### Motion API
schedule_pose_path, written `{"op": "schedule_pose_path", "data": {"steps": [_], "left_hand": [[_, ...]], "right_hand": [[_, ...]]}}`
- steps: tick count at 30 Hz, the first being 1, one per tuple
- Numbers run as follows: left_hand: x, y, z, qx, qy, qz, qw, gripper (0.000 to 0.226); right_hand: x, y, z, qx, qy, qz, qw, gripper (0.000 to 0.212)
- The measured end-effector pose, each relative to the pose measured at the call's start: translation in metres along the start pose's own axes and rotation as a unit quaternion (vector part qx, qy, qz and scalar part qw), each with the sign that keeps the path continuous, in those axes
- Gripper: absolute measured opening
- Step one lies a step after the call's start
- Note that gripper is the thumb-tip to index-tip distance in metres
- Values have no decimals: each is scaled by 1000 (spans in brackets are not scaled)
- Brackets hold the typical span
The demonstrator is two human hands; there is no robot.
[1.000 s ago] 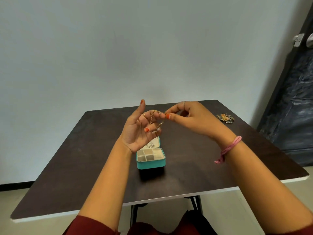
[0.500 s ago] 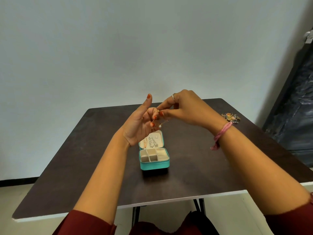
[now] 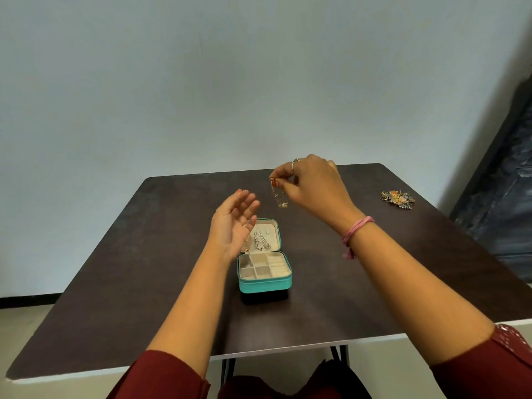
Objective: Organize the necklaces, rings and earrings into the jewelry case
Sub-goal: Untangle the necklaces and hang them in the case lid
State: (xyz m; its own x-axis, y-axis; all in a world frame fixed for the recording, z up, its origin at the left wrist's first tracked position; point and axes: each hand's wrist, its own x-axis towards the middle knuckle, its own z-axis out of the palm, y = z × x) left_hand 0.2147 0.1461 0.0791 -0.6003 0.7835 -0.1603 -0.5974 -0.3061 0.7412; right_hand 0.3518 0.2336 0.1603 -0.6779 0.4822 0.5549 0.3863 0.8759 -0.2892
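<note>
Necklace (image 3: 278, 197) dangles from our right hand (image 3: 313, 185), pinched at its top above the open jewelry case (image 3: 263, 269); our left hand (image 3: 233, 226) hovers relaxed, empty.

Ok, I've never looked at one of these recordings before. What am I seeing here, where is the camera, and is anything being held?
There is no robot here: a person works with two bare hands, and the one camera sits on their head, looking forward and down, so both arms reach into view from below. On the dark table stands a small teal jewelry case, lid open. Its base is divided into pale compartments, and silver chains lie against the inside of the lid. Far to the right lies a small pile of jewelry not yet sorted. The right hand pinches a thin gold necklace at its top, so it dangles above the table behind the case. The left hand is open, palm up, holding nothing.
</note>
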Motion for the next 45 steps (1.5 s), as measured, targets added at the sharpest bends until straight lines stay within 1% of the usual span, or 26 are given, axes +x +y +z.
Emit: {"op": "schedule_pose_path", "data": {"steps": [1,2,3,4,5,6,7,8,10,13,14,15,17,19,22,24,27,33,42,45], "left_hand": [[7,-2,-10,40,56,27,997,10],[13,-5,-21,115,117,56,985,10],[19,-8,-34,214,177,77,957,13],[23,-12,-46,311,218,88,921,20],[24,-16,-57,391,233,80,887,27],[25,-20,-67,451,223,63,862,34],[23,-25,-73,496,198,52,844,40],[22,-29,-76,524,170,49,833,42],[20,-36,-78,550,148,56,820,39],[20,-42,-82,593,149,88,787,36],[19,-43,-84,599,146,96,781,36],[18,-43,-84,598,145,103,781,35],[16,-43,-85,578,143,114,795,32],[14,-43,-85,538,139,123,822,30],[10,-41,-88,453,105,138,875,32],[7,-40,-89,425,90,139,890,30],[3,-39,-88,428,81,151,887,18],[-4,-36,-84,407,59,162,897,14],[-3,-33,-88,390,46,163,905,14],[-3,-33,-88,391,44,161,905,15]], "right_hand": [[0,3,5,-3,-4,1,1000,16],[-1,6,8,-3,-5,2,1000,17],[-3,9,12,-1,-4,3,1000,17],[-5,11,15,0,-4,5,1000,17],[-8,14,19,1,-4,7,1000,17],[-9,17,23,0,-5,8,1000,18],[-12,19,28,1,-4,8,1000,17],[-14,22,32,3,-1,6,1000,17],[-18,25,41,7,6,6,1000,16],[-22,29,53,7,7,8,1000,15],[-24,30,56,7,3,10,1000,15],[-25,31,59,8,0,11,1000,15],[-29,32,64,15,-7,13,1000,15],[-34,32,69,17,-19,15,1000,16],[-42,33,78,7,-38,19,999,17],[-46,34,83,8,-36,22,999,17],[-49,34,89,-4,-33,22,999,18],[-44,37,102,-29,-20,14,999,19],[-37,36,105,38,-11,4,999,19],[-34,36,103,52,-15,18,998,17]]}}
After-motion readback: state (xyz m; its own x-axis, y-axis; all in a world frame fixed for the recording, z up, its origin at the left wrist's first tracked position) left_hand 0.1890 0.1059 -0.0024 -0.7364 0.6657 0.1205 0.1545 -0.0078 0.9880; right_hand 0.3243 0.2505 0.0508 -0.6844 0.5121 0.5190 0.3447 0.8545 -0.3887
